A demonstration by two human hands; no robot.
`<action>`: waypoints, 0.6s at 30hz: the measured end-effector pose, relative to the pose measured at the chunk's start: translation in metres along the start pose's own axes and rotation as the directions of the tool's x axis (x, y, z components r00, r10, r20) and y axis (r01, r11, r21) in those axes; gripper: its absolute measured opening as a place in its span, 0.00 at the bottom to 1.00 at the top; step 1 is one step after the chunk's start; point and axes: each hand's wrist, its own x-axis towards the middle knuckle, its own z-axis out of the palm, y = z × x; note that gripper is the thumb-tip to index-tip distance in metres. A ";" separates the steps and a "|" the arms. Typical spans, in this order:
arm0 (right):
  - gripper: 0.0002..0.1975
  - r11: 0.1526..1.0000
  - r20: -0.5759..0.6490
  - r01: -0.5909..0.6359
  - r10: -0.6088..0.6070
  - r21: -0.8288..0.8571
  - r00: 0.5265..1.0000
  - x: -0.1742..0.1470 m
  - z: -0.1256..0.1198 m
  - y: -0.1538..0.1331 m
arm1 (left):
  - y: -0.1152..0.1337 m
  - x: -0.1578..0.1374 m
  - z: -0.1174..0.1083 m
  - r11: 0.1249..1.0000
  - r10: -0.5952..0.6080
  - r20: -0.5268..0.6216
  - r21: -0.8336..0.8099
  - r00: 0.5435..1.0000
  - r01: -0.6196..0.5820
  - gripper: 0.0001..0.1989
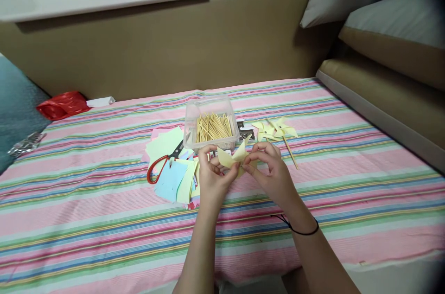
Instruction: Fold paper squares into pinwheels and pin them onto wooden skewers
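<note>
Between my two hands is a pale yellow paper pinwheel (227,159), its blades folded in toward the middle. My left hand (216,174) is closed on it, thumb and fingers pinching near the centre. From the other side my right hand (267,166) pinches the same paper with its fingertips; whether a small fastener sits there is hidden. Just beyond stands a clear plastic box (235,132) holding many thin wooden sticks (214,128). To the right lie yellow pinwheels (281,128), one on a wooden stick (291,154).
Left of my hands, red-handled scissors (158,169) rest on coloured paper sheets (170,180). A dark patterned packet (246,131) lies behind the box. A red plastic bag (66,105) and a clear packet (26,143) are far left. Cushions (392,39) border the striped cloth (114,229) at right.
</note>
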 end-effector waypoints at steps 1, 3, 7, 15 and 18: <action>0.03 1.000 0.000 -0.002 0.002 0.002 1.000 0.000 0.000 0.000 | 0.000 0.000 0.000 1.000 -0.004 0.003 -0.004 1.000 0.004 0.27; 0.03 1.000 -0.001 -0.005 0.005 0.005 1.000 0.000 0.000 0.000 | 0.000 0.000 0.000 1.000 -0.009 0.003 -0.004 1.000 0.009 0.27; 0.04 1.000 -0.003 -0.016 0.016 0.009 1.000 0.000 0.000 -0.001 | 0.001 0.000 0.001 1.000 -0.007 0.002 0.002 1.000 0.007 0.28; 0.03 0.998 -0.013 -0.032 0.032 0.047 0.999 0.000 0.002 0.001 | 0.001 0.001 0.001 1.000 -0.009 0.007 -0.003 1.000 0.009 0.27; 0.03 0.998 -0.027 -0.032 0.034 0.052 0.999 0.000 0.002 0.001 | 0.000 0.001 0.001 1.000 -0.002 0.008 -0.004 1.000 0.002 0.27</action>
